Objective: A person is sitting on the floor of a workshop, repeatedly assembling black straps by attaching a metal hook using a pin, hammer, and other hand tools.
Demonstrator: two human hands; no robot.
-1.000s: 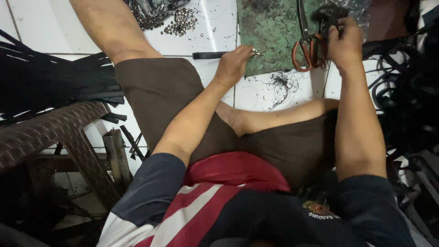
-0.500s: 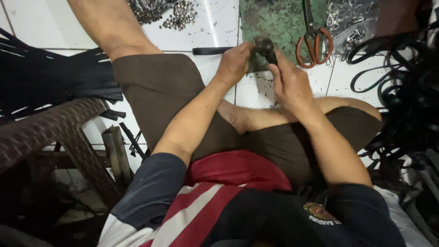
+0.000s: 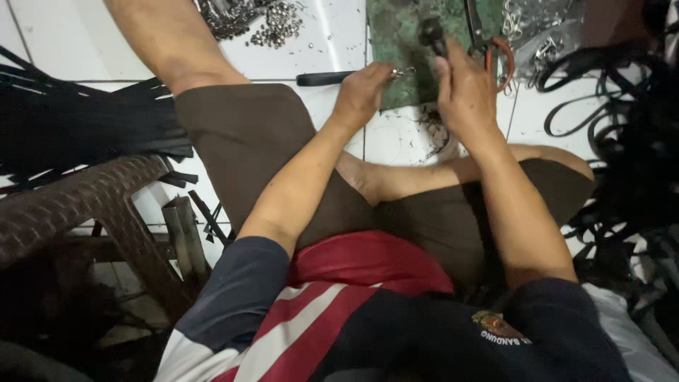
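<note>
I sit on a white tiled floor with my legs folded. My left hand (image 3: pixel 364 90) pinches a small silvery metal clasp (image 3: pixel 405 71) at the near edge of a green worn mat (image 3: pixel 396 28). My right hand (image 3: pixel 463 88) is closed around a dark hammer-like tool (image 3: pixel 431 32) whose head stands over the mat, just right of the clasp. Orange-handled scissors (image 3: pixel 495 49) lie on the mat behind my right hand, partly hidden by it.
A pile of small metal rivets (image 3: pixel 272 18) lies at the top left, and metal clasps (image 3: pixel 530 28) at the top right. Black straps (image 3: pixel 71 134) fan out at left, more straps (image 3: pixel 622 141) at right. A black-handled tool (image 3: pixel 322 78) lies by my knee. A brown plastic chair (image 3: pixel 78 205) stands at left.
My right hand left the scissors, came left to the mat and now holds the dark tool upright near the clasp. My left hand stayed at the mat's edge.
</note>
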